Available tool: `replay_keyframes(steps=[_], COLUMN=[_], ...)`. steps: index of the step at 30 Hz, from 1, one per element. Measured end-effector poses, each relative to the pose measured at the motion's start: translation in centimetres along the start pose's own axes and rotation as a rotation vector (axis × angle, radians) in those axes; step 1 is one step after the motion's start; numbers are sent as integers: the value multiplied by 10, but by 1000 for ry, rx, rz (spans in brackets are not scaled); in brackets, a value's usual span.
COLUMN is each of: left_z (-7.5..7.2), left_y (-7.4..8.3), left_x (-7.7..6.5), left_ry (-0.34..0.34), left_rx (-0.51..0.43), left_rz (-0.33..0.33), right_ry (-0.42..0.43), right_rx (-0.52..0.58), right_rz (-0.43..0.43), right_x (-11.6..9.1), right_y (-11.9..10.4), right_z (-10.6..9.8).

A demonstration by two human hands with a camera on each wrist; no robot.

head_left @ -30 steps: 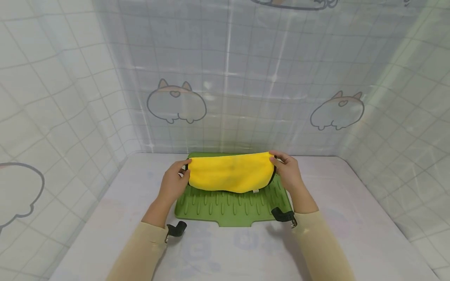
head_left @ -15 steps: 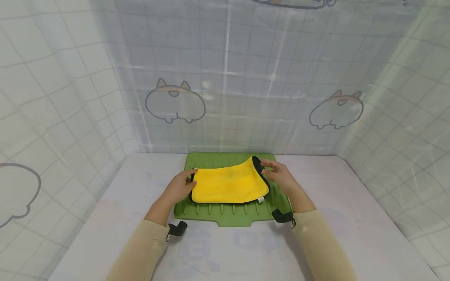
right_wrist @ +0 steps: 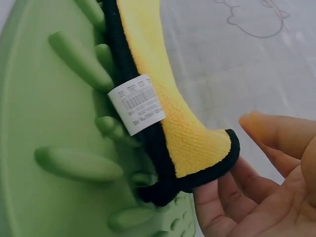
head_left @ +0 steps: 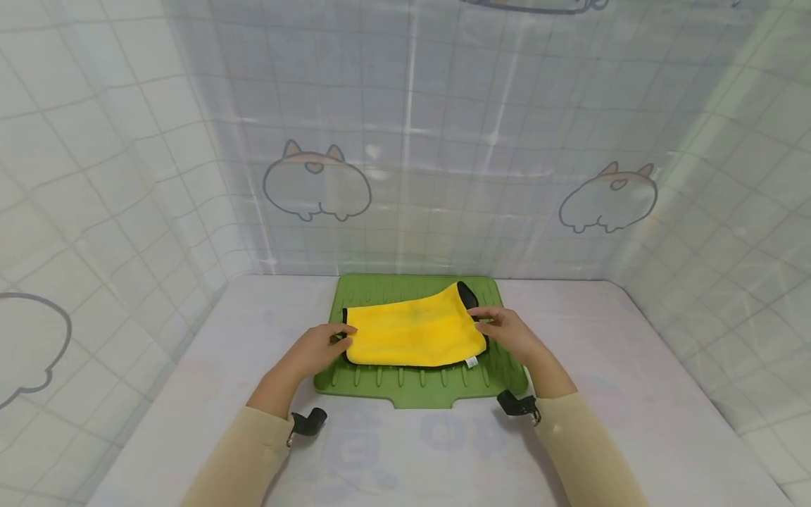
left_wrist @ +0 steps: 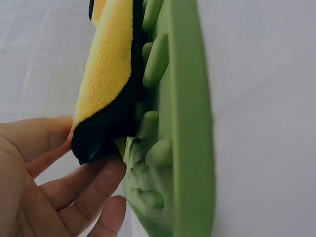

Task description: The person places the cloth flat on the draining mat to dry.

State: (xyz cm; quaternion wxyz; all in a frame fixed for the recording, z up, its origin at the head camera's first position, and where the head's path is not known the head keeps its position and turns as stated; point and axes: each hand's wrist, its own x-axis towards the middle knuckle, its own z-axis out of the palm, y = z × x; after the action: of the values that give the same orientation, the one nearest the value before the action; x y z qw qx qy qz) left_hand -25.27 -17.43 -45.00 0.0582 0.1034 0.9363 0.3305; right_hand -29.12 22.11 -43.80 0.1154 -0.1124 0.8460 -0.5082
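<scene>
A folded yellow microfibre cloth [head_left: 412, 331] with black edging lies across a green ribbed mat [head_left: 421, 396]; its far right corner turns up, showing a dark underside. My left hand [head_left: 322, 348] holds the cloth's left edge, thumb at the top face and fingers underneath, as the left wrist view shows. At the opposite end is my right hand [head_left: 514, 338], fingers [right_wrist: 237, 190] tucked beneath the black edge. Its thumb [right_wrist: 276, 128] stands a little off the cloth in the right wrist view. A white printed label [right_wrist: 137, 104] hangs from the near edge, by the right corner.
The mat lies on a white tabletop [head_left: 633, 394] towards its back edge. Pale grid-patterned curtains [head_left: 443, 141] with cartoon animals enclose the back and sides. Raised green ribs [left_wrist: 157, 59] stand up under the cloth.
The cloth came down from a raised hold onto the mat. My right hand let go of its far right corner and shifted nearer along the right edge. The left hand slid nearer too.
</scene>
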Motion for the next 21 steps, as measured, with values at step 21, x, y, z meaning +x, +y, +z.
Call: replay_keyframes(steps=[21], left_z=[13], left_y=[8], left_x=[-7], left_ry=[79], left_rx=[-107], left_rz=[-7], right_ry=[41], right_rx=[-115], right_rz=[-20], right_x=[-6], right_y=[11], right_z=[0])
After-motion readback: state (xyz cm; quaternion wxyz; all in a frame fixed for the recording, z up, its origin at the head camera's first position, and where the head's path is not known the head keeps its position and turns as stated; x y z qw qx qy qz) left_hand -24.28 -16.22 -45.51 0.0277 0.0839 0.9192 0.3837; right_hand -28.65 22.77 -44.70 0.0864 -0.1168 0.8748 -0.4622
